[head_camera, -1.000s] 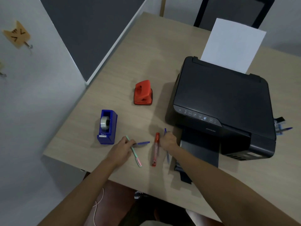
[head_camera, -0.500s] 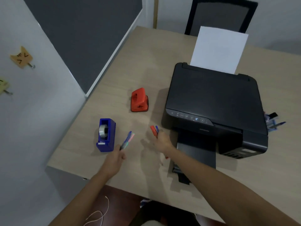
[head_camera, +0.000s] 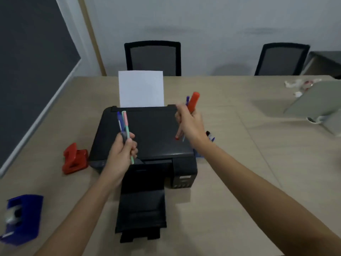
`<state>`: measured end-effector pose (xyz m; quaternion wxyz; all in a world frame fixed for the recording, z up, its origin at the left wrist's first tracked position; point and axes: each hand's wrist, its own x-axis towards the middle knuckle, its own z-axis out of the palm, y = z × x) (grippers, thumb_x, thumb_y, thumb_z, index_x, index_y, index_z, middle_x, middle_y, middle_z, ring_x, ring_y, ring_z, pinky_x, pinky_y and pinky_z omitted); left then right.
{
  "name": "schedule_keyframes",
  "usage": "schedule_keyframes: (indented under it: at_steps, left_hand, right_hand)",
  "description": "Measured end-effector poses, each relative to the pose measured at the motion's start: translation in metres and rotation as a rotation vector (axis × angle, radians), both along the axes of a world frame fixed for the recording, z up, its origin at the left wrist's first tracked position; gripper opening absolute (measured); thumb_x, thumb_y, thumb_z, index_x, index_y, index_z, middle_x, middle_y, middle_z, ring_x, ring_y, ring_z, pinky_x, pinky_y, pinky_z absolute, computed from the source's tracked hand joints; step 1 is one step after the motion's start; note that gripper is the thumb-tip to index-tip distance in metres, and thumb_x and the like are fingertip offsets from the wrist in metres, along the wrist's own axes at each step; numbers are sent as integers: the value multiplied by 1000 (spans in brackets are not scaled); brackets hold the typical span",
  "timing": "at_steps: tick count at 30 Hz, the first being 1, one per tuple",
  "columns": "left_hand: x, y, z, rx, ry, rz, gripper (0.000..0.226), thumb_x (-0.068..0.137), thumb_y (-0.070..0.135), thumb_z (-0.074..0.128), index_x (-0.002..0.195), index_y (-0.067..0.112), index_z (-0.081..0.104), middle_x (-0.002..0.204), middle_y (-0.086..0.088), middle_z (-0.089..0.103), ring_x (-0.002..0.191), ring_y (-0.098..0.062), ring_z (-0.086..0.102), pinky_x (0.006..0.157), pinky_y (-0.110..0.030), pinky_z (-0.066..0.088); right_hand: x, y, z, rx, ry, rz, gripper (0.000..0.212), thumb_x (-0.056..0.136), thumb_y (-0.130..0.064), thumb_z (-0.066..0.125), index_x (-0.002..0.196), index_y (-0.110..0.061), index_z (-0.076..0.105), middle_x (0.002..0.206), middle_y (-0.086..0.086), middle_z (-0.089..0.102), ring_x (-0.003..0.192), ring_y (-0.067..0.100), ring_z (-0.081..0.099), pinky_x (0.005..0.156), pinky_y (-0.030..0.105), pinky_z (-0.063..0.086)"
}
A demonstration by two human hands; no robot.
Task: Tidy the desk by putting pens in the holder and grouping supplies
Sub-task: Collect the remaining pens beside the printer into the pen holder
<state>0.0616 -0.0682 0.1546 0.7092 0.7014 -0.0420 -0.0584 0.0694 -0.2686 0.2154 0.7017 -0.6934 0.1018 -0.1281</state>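
My left hand (head_camera: 122, 154) is raised over the black printer (head_camera: 147, 137) and grips two pens, a blue pen (head_camera: 120, 121) and a green-and-pink pen (head_camera: 126, 124), tips pointing up. My right hand (head_camera: 190, 122) is above the printer's right side, closed on a red marker (head_camera: 192, 101) and a blue pen (head_camera: 187, 100). The pen holder (head_camera: 209, 138) shows only partly behind my right wrist, beside the printer, with a few pens in it. A red hole punch (head_camera: 74, 159) sits left of the printer. The blue tape dispenser (head_camera: 21, 218) is at the near left.
White paper (head_camera: 141, 89) stands in the printer's rear feed, and the output tray (head_camera: 142, 209) juts toward me. Two black chairs (head_camera: 153, 58) stand behind the desk. A grey stand (head_camera: 317, 100) and small items lie at the far right.
Both hands picked the pens up off the desk and lifted them above the printer. My view swung up and right, so the far side of the desk shows.
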Motion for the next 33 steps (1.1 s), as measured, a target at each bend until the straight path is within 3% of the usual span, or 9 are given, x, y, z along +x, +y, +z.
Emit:
schedule_keyframes:
  at_steps: [3,7,9,12,15,20,26,29,33]
  left_hand:
    - [3,-89,7,-2,63,-59,19,102,8,34,97,16,51,91,-3,61,86,-15,61,84,-26,48]
    - [14,-184,1,-32,151,-86,21,101,1,33,92,15,47,113,-11,64,110,-23,62,101,-36,43]
    - [23,-217,-8,-24,186,-43,27,99,-2,38,85,18,49,113,-10,63,111,-22,61,95,-36,45]
    - [37,-255,-25,-30,224,38,26,92,-6,52,77,16,54,97,-11,62,97,-25,61,81,-34,52]
    - [52,-276,-46,44,263,111,22,89,-3,58,77,15,59,92,-10,66,91,-25,65,82,-39,55]
    - [85,-294,-68,177,220,201,22,90,-1,57,79,18,63,103,-8,73,86,-14,66,68,-20,52]
    - [112,-303,-99,352,257,145,18,90,1,59,99,11,71,113,-11,72,104,-24,67,95,-39,54]
    - [110,-306,-112,393,286,96,22,90,3,60,109,7,70,115,-10,71,107,-24,66,98,-39,52]
    - [109,-309,-121,410,280,124,11,91,6,59,95,13,65,98,-8,68,92,-23,67,74,-28,52]
  right_hand:
    - [0,-89,-7,-35,15,-243,29,83,-31,52,59,-18,41,55,-3,39,35,4,41,37,16,37]
    - [6,-168,-39,-49,132,-360,27,80,-32,51,60,-22,36,56,-6,34,46,5,33,52,28,30]
    - [11,-189,-59,-32,215,-355,26,79,-31,51,60,-20,37,57,-5,34,51,11,32,53,30,28]
    - [21,-209,-85,7,315,-361,24,78,-26,53,56,-18,43,56,-4,41,56,16,39,55,30,34]
    - [34,-222,-104,37,338,-369,21,76,-22,55,57,-16,52,60,2,52,64,23,50,63,36,41]
    - [62,-229,-128,-35,373,-334,21,77,-24,56,62,-12,63,66,6,63,72,29,64,73,41,53]
    - [87,-227,-162,-316,424,-207,25,85,-24,52,68,-6,57,69,10,64,72,28,60,68,31,43]
    - [88,-223,-179,-408,452,-142,23,85,-24,55,69,-9,55,72,13,64,76,31,63,70,32,43]
    - [82,-222,-193,-414,450,-73,32,85,-38,59,69,-11,56,68,6,63,73,25,65,67,30,46]
